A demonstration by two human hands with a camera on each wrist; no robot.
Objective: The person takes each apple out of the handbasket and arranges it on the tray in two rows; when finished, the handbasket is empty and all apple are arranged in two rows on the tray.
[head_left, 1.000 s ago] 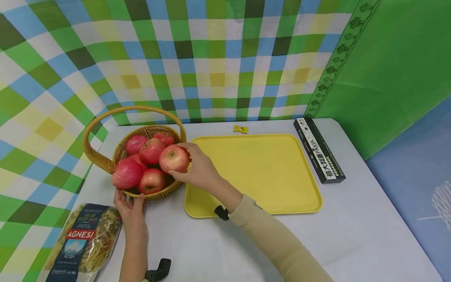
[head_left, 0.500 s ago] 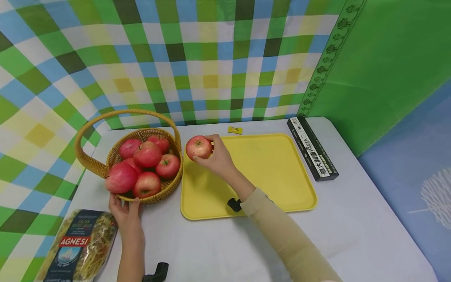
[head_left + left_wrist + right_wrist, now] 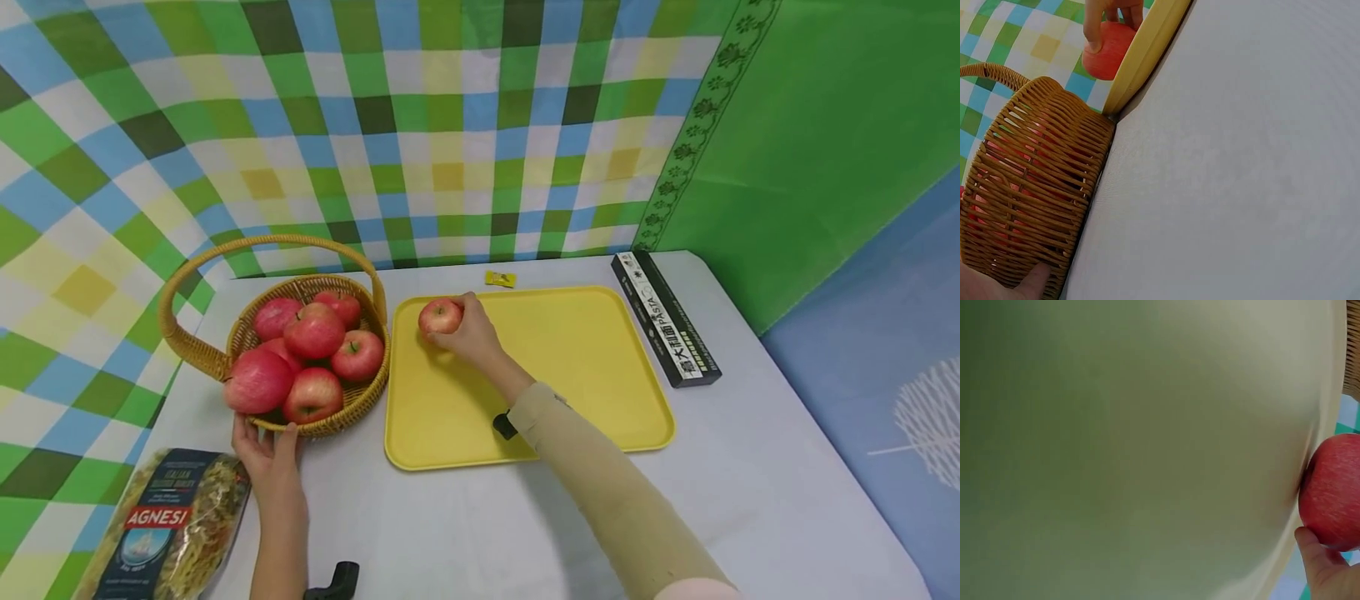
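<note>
apple (image 3: 439, 317): over the far left part of the tray, low by its rim; whether it touches down cannot be told
right hand (image 3: 480, 337): pinches the apple between thumb and fingers from its right side; a side hold like this probably leaves the underside free
tray (image 3: 562, 375): lies flat just right of the basket, within easy reach of the right hand; its raised rim would likely stop round things rolling off
left hand (image 3: 266, 454): thumb and fingers spread against the basket's near wall, not closed round anything visible, some fingers partly hidden; presumably there to steady it
basket (image 3: 1054, 169): upright at the left, handle up; fruit (image 3: 315, 330) piled inside, perhaps loose enough to shift
bag (image 3: 150, 533): near left, lying flat, apart from the basket
box (image 3: 666, 321): just right of the tray, slanted
sachet (image 3: 500, 278): just beyond the tray's far rim
</note>
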